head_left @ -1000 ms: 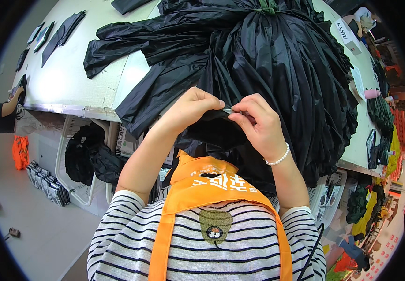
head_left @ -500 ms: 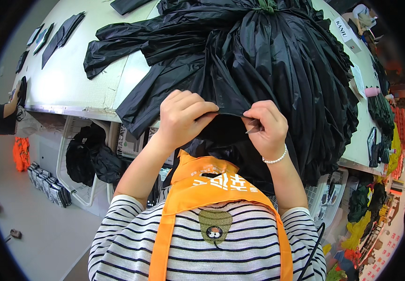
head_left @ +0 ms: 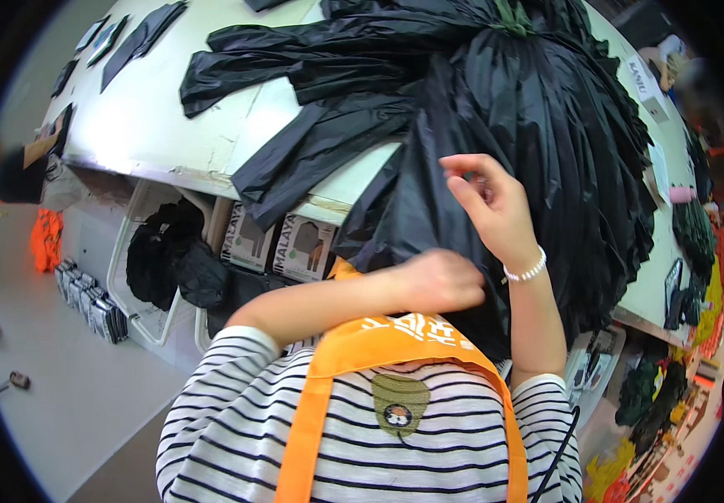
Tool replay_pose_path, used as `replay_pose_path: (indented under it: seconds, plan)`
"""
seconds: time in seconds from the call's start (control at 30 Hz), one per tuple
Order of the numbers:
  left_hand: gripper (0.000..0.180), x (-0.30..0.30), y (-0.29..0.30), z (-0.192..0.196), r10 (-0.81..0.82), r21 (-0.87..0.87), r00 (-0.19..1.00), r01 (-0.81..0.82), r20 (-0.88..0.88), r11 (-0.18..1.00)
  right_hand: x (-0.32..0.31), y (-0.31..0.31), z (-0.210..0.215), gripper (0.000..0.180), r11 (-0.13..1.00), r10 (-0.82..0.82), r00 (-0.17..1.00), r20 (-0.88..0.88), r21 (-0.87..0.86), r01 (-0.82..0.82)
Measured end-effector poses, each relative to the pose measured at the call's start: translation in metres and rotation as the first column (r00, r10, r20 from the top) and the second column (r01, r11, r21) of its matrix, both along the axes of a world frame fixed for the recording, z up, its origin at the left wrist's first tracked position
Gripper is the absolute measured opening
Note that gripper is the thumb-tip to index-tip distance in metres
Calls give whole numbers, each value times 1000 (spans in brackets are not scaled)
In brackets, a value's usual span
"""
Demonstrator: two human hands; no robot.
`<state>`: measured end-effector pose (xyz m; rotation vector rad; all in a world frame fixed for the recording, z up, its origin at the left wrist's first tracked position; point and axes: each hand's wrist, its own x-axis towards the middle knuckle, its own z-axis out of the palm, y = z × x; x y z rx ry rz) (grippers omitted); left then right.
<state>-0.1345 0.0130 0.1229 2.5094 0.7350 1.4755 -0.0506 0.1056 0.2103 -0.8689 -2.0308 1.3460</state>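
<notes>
Black glossy garments [head_left: 530,126], bunched under a green tie [head_left: 511,18], spread across the table and hang over its front edge. Low in front of this cloth, close to the orange apron [head_left: 379,344], is my left hand [head_left: 442,281]. It is blurred, its fingers bent downward, and any hold on the cloth is hidden. Higher and to the right, my right hand [head_left: 496,205] is raised over the black cloth. Its thumb and forefinger are apart while the other fingers curl round something small and dark that I cannot make out.
A white table [head_left: 203,134] carries folded dark pieces [head_left: 142,42] at the far left. Under its edge stand a white basket [head_left: 131,251] with black cloth and printed boxes [head_left: 305,247]. Packed bundles [head_left: 90,298] lie on the floor. Another person's arm [head_left: 41,151] shows at the left.
Both hands held a black garment edge, with a small pointed metal thing at the right hand. The left hand has since swung down and right; the right hand has risen slightly, off that edge.
</notes>
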Motion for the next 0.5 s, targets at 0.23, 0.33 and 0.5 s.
replay_pose_path:
  seconds: [0.23,0.33,0.5]
  plan:
    - [18,-10,-9,-29,-95,-265,994,75,-62,961,1,33,-186,28,938,180,790,585,140,-317]
    - [28,-103,-33,-68,734,-430,655,-723,-178,540,12,19,-184,25,951,117,825,553,179,-254]
    - [48,-250,-85,-167,866,-396,-295,-797,-405,-456,2,10,-183,23,933,92,792,604,224,-280]
